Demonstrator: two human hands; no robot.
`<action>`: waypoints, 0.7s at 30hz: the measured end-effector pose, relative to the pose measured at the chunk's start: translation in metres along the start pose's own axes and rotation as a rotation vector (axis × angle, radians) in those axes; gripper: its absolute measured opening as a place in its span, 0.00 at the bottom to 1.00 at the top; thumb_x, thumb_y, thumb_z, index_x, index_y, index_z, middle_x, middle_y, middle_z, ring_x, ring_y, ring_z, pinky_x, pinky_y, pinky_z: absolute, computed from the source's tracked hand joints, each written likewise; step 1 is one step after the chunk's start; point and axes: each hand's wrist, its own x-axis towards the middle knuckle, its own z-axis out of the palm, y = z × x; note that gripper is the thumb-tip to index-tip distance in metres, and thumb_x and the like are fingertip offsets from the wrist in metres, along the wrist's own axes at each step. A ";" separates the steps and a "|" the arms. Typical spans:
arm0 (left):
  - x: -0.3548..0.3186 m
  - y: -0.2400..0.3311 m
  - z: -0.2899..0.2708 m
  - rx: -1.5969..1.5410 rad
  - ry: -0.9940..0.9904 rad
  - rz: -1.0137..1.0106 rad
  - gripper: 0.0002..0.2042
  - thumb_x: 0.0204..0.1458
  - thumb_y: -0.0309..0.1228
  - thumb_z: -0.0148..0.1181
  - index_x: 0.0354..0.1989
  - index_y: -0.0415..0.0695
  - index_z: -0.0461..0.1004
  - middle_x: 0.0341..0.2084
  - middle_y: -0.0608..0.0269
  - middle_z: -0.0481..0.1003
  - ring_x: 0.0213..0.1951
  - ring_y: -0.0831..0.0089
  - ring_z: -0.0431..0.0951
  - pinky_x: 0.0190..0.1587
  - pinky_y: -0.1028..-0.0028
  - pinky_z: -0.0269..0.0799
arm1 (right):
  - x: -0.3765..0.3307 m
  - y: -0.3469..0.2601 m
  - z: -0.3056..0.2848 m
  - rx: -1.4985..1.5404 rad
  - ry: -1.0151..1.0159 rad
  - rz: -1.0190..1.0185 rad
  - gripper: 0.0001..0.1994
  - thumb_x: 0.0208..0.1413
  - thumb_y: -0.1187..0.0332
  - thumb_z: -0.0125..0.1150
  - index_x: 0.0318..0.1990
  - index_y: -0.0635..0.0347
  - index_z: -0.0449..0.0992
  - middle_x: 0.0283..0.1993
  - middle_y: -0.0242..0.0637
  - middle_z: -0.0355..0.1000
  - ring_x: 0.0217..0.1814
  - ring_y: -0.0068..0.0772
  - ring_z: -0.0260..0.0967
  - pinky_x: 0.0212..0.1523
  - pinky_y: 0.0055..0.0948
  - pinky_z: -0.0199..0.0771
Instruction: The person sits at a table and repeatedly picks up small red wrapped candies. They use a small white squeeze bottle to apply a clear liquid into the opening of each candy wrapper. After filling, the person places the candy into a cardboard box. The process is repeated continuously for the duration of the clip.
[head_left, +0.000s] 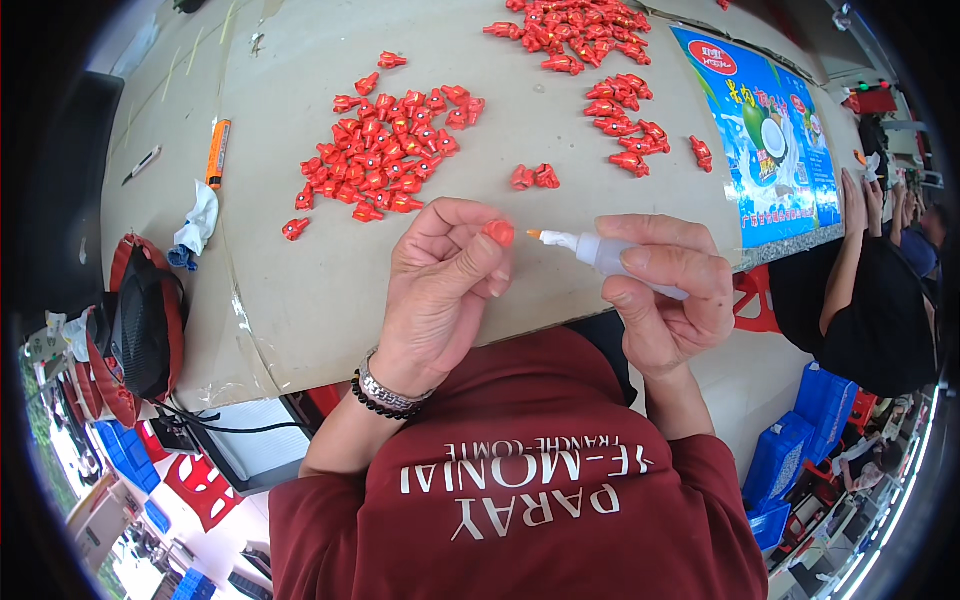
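Note:
My left hand pinches a small red plastic piece between thumb and fingertips, just above the table's near edge. My right hand grips a small clear squeeze bottle whose orange-tipped nozzle points left, a short gap from the red piece. Behind my hands a big heap of the same red pieces is spread over the beige table. Two loose red pieces lie just beyond my hands.
More red pieces lie at the far middle and far right. An orange marker and a white-blue rag are at the left, near a small red-black fan. A blue printed sheet covers the right end. Another person sits at right.

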 end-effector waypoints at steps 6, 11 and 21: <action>0.002 0.001 0.000 0.028 0.002 0.061 0.10 0.50 0.25 0.62 0.40 0.39 0.70 0.29 0.65 0.76 0.24 0.80 0.70 0.27 0.80 0.63 | 0.002 -0.002 -0.001 -0.002 -0.027 0.008 0.12 0.45 0.75 0.67 0.37 0.64 0.71 0.35 0.50 0.75 0.32 0.35 0.74 0.23 0.23 0.71; 0.000 0.002 0.002 0.042 0.025 0.068 0.10 0.50 0.25 0.62 0.40 0.39 0.70 0.30 0.65 0.76 0.25 0.81 0.69 0.27 0.80 0.63 | 0.002 -0.006 0.001 0.020 -0.033 0.028 0.12 0.45 0.76 0.67 0.37 0.64 0.71 0.35 0.51 0.75 0.32 0.34 0.74 0.23 0.22 0.71; 0.001 0.005 -0.012 -0.022 0.028 0.025 0.10 0.51 0.31 0.62 0.40 0.43 0.71 0.32 0.66 0.73 0.25 0.81 0.65 0.26 0.82 0.60 | 0.013 0.015 -0.006 0.292 0.219 0.493 0.19 0.41 0.87 0.56 0.42 0.63 0.65 0.42 0.46 0.67 0.28 0.28 0.68 0.27 0.24 0.69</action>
